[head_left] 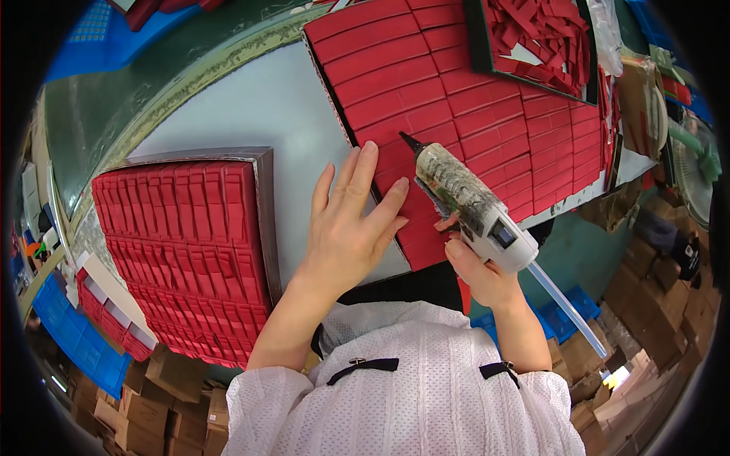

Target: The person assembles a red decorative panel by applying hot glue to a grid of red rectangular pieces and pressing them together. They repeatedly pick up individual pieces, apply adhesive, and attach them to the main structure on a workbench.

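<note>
Across the pale worktop (251, 114), the big field of red boxes (380, 64) fills the right half, rows running from the far edge right down to the near one. Over by the left edge, toward the near corner, sits a grey-walled tray (269, 220) packed with strapped red pieces (171, 201). Up at the far right, a dark tray (479, 45) of loose red strips (532, 30) rides on the boxes. And here's the glue gun (468, 201), right hand (487, 280) clamped round its grip! The left hand (342, 228) has its fingers spread apart, nothing visible in them, over the boxes' left side; contact, I can't tell. The dark nozzle (411, 142) hovers about there too. Looks like the gluing step; the next move seems to call for a steady, exact nozzle.
</note>
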{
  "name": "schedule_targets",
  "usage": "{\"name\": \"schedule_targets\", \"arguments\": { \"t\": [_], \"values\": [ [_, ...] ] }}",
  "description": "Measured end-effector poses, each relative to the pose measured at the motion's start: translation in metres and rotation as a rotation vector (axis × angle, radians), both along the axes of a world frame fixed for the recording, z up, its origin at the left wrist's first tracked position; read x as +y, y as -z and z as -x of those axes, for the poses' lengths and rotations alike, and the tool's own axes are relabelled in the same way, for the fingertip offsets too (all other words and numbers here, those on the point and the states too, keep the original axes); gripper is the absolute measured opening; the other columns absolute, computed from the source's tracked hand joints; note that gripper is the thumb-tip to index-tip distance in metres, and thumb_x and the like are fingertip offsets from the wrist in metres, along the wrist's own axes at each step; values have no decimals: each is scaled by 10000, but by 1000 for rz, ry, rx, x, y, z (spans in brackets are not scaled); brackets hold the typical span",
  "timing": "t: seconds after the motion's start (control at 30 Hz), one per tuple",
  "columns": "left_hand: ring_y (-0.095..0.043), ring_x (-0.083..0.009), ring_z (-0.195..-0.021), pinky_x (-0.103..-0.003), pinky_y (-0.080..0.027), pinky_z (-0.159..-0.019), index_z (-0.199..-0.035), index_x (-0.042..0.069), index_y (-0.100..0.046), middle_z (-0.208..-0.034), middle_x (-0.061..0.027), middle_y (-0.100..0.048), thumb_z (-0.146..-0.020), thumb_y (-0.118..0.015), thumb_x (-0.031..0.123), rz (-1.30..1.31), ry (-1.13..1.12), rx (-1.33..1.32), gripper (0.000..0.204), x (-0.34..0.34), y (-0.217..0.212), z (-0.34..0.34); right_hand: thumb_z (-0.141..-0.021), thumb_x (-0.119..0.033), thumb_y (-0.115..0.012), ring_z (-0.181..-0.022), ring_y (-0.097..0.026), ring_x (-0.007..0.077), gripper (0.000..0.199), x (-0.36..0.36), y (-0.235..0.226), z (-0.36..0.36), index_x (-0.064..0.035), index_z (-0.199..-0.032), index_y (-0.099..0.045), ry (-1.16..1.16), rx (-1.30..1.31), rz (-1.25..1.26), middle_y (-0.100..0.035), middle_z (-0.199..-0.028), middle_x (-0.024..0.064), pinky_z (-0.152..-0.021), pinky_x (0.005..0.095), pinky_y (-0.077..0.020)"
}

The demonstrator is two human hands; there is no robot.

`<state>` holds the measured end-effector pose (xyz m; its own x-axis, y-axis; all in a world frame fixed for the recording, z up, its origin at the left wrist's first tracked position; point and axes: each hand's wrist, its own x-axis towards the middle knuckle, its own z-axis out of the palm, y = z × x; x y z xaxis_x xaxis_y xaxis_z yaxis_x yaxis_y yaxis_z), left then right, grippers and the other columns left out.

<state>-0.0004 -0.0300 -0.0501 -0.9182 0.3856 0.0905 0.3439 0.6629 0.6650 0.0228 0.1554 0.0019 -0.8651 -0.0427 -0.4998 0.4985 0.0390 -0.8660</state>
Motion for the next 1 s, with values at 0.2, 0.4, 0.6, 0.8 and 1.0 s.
{"name": "schedule_targets", "arguments": {
  "t": [0.2,0.4,0.6,0.8,1.0],
  "values": [
    [-422,-336,-1214,-485,-269,-1000,-1083,117,-625,-1392,-216,-334,-689,-716,196,12,-1,3,412,1,0,0,-725,-69,-700,-759,-554,176,268,-1,1,1,5,-949,-572,-7,-3,-62,-564,-862,83,-672,275,-445],
    [-421,-340,-1217,-478,-269,-999,-1073,105,-632,-1394,-225,-329,-691,-714,192,-35,-5,7,401,0,3,-1,-646,-54,-718,-649,-540,269,240,-7,11,9,-6,-839,-583,-227,401,-358,-539,-760,110,-566,327,-453],
    [-413,-346,-1228,-480,-275,-996,-1089,102,-628,-1396,-243,-314,-697,-709,189,-69,-6,6,409,-1,10,-5,-754,-81,-675,-736,-553,142,203,-9,3,15,7,-913,-584,-387,458,-513,-586,-832,67,-626,273,-450],
    [-410,-344,-1233,-484,-276,-994,-1145,110,-601,-1397,-250,-308,-701,-706,182,-71,0,9,462,-1,9,-4,-662,-49,-712,-610,-540,269,205,-4,9,5,-3,-812,-580,-199,395,-518,-538,-720,117,-529,324,-439],
    [-410,-345,-1235,-485,-277,-993,-1158,116,-593,-1396,-251,-310,-700,-706,179,-81,-3,25,476,-1,12,-5,-688,-55,-701,-590,-536,248,203,-2,9,2,5,-840,-581,-115,265,-449,-543,-722,105,-537,312,-437]
  ]
}}
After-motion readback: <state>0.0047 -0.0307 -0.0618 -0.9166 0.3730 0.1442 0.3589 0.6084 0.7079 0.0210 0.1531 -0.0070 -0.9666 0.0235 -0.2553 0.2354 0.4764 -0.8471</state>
